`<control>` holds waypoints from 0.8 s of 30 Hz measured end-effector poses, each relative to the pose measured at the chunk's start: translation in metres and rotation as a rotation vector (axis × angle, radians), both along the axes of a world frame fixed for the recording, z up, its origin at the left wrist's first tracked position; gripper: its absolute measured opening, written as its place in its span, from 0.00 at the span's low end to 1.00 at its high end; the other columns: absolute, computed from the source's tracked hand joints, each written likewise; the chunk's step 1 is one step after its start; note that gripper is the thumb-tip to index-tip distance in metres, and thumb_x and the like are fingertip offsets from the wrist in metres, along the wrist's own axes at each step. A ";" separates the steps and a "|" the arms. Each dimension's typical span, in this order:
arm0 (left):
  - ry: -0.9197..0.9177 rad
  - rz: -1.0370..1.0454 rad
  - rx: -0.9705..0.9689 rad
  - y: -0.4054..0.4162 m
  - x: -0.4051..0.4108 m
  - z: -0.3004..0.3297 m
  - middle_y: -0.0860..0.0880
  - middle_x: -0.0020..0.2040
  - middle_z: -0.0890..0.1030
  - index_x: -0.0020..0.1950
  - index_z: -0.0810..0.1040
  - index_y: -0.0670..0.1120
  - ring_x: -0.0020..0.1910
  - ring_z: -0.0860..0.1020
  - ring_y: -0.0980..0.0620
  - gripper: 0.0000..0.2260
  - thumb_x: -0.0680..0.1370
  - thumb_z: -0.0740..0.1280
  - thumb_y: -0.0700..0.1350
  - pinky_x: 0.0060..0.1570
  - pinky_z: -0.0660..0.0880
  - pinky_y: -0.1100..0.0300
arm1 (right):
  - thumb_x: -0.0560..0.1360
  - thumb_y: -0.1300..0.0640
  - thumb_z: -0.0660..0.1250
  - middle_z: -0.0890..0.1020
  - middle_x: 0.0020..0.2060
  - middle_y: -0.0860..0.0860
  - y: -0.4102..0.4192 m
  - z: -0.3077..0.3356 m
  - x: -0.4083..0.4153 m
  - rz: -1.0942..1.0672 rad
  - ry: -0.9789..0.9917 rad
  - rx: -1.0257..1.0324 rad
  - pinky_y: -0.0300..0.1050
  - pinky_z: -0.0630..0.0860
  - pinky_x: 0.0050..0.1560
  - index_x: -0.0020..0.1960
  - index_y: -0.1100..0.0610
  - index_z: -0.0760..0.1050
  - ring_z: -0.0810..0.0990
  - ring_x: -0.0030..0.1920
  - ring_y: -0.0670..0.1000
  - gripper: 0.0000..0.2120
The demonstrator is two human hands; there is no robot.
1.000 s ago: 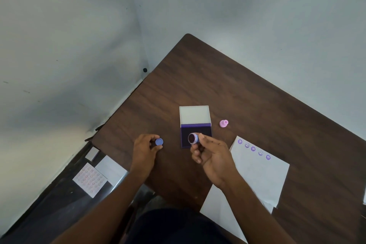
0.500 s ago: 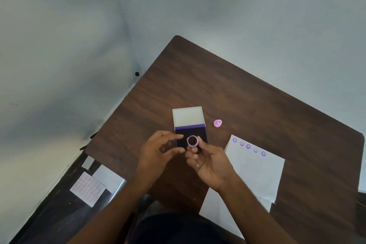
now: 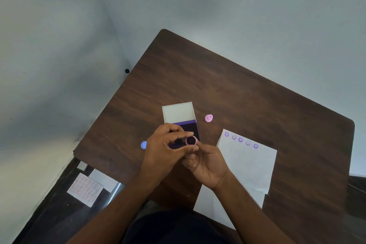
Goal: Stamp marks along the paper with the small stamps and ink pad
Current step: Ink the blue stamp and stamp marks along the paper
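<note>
while partly hidden, ink pad (image 3: 195, 127) behind hands

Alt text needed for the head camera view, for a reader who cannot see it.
Both hands, left hand and right hand, meet on a small round stamp above an open ink pad on a dark wooden table. White paper to the right carries five purple marks along its top edge.
</note>
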State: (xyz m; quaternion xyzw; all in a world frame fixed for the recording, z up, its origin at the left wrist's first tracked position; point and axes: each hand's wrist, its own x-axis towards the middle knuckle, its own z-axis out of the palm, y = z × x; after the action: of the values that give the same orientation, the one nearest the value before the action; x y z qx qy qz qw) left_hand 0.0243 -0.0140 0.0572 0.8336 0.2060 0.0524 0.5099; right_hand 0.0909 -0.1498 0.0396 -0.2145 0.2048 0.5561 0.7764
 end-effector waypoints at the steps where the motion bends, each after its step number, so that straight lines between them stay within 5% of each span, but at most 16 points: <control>1: 0.001 0.005 0.000 0.001 0.001 0.000 0.53 0.54 0.80 0.57 0.81 0.51 0.52 0.77 0.56 0.22 0.67 0.72 0.59 0.53 0.69 0.79 | 0.73 0.57 0.70 0.80 0.41 0.57 0.001 -0.001 0.001 -0.002 0.010 0.013 0.42 0.74 0.35 0.60 0.61 0.78 0.78 0.34 0.51 0.16; 17: -0.022 0.070 -0.085 0.009 0.005 -0.023 0.55 0.57 0.78 0.59 0.80 0.48 0.53 0.77 0.62 0.24 0.66 0.73 0.58 0.55 0.72 0.74 | 0.72 0.60 0.70 0.78 0.48 0.60 0.009 -0.025 0.017 0.000 0.100 0.016 0.43 0.78 0.40 0.62 0.62 0.75 0.78 0.37 0.52 0.19; 20: -0.008 0.093 -0.058 0.016 0.002 -0.035 0.55 0.56 0.78 0.59 0.80 0.50 0.52 0.78 0.60 0.23 0.66 0.74 0.57 0.50 0.74 0.73 | 0.75 0.59 0.67 0.79 0.42 0.59 0.010 -0.024 0.026 -0.019 0.004 -0.227 0.43 0.79 0.39 0.59 0.64 0.78 0.78 0.37 0.52 0.14; 24: 0.216 0.063 0.130 0.026 -0.003 -0.058 0.53 0.63 0.75 0.64 0.76 0.54 0.62 0.72 0.56 0.26 0.68 0.75 0.56 0.58 0.70 0.67 | 0.75 0.58 0.69 0.83 0.40 0.58 0.013 -0.025 0.038 0.131 -0.441 -0.707 0.42 0.76 0.36 0.54 0.63 0.82 0.78 0.34 0.50 0.11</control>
State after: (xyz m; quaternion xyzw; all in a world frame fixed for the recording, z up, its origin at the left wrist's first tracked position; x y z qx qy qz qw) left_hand 0.0213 0.0122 -0.0008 0.8589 0.2819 -0.0082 0.4276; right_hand 0.1290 -0.1371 0.0150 -0.5940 0.1978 0.4406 0.6433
